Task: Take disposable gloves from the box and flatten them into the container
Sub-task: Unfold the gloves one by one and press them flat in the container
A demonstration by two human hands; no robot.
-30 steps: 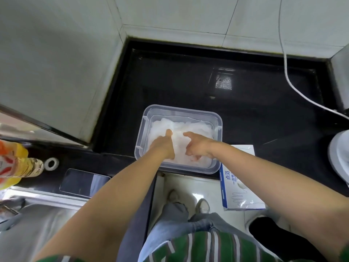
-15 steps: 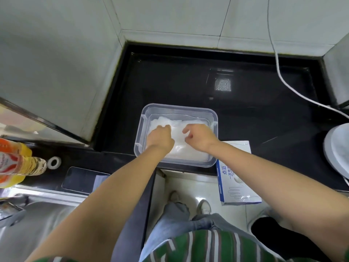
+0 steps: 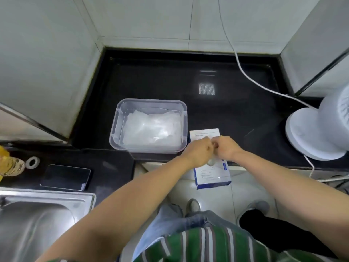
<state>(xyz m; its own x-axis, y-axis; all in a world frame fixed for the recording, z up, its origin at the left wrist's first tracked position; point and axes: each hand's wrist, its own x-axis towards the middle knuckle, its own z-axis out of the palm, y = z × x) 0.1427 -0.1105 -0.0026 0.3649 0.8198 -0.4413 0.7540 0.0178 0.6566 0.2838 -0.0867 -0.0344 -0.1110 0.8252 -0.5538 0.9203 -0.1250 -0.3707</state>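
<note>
A clear plastic container (image 3: 114,129) stands on the black counter, with a flattened pile of translucent gloves (image 3: 151,127) inside. To its right lies the white and blue glove box (image 3: 211,177), hanging partly over the counter's front edge. My left hand (image 3: 198,151) and my right hand (image 3: 227,148) meet above the box's top, fingers curled and fingertips close together. A pale bit of glove (image 3: 210,163) shows just beneath them at the box opening. Both hands appear to pinch it.
A white fan (image 3: 317,133) stands at the right with its cable (image 3: 245,72) running up the wall. At the left are a phone (image 3: 66,176), a tape roll (image 3: 32,162), a yellow bottle (image 3: 9,164) and a steel sink (image 3: 34,224).
Both hands left the container, where they pressed on the gloves, and moved right to the glove box. The camera view shifted, so the container now sits further left.
</note>
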